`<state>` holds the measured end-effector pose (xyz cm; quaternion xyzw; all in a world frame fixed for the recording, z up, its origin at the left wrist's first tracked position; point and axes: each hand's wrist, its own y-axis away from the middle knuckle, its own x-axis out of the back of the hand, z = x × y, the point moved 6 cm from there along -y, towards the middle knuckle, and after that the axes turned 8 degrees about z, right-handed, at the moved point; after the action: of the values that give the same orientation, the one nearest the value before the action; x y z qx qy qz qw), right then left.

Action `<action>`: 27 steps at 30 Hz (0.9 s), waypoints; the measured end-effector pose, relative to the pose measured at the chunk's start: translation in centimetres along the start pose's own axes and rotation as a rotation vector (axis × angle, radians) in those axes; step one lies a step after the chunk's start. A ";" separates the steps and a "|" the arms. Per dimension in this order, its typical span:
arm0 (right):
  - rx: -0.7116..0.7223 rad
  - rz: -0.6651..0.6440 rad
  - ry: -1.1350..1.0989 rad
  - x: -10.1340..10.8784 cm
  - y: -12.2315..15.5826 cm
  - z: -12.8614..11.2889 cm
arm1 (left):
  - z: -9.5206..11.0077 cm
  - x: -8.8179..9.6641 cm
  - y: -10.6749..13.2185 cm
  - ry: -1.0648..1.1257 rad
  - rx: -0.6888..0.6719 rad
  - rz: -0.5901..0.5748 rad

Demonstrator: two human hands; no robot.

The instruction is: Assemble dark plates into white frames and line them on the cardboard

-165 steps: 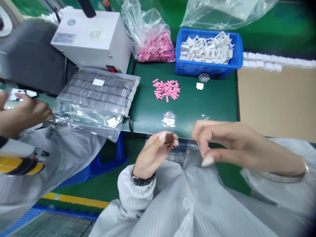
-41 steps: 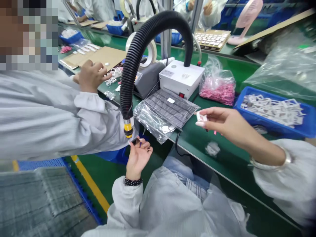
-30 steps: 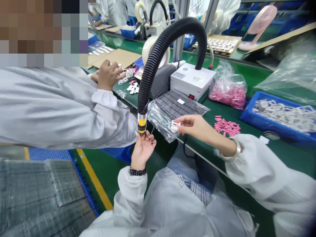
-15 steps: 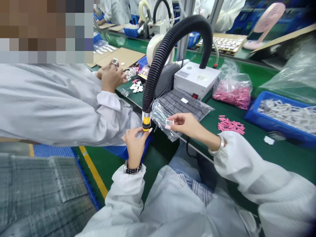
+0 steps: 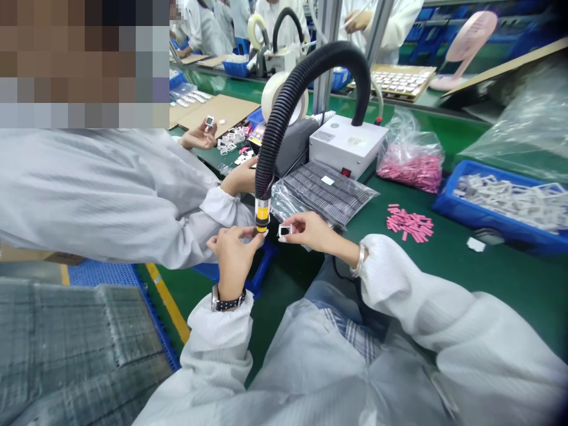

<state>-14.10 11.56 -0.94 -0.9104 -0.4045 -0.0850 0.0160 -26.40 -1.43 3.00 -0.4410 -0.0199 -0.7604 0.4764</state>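
I log: R hand (image 5: 313, 231), narrow pinch on sm white frame (image 5: 284, 230), just right of yellow nozzle (image 5: 262, 220); L hand (image 5: 233, 255) beside it, grip can't tell; far right, loose pink strips (image 5: 410, 223), blue bin (image 5: 446, 208) of frames

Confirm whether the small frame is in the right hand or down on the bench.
In the hand: the small frame is pinched at the fingertips of the right hand, held clear of the green bench.
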 end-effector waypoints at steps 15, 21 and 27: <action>0.103 -0.027 -0.100 -5.2 -1.8 -0.6 | -7.4 3.9 2.4 0.017 0.263 0.042; 0.137 0.003 -0.133 -4.9 -1.7 -0.8 | -7.6 3.2 3.0 0.127 0.321 -0.001; 0.156 0.039 -0.123 -4.2 -1.8 -1.4 | -7.7 2.8 3.3 0.542 0.557 0.037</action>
<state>-18.36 9.58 -0.36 -0.9176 -0.3923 0.0030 0.0637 -29.41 -8.62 -1.06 -0.0781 -0.0907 -0.8061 0.5795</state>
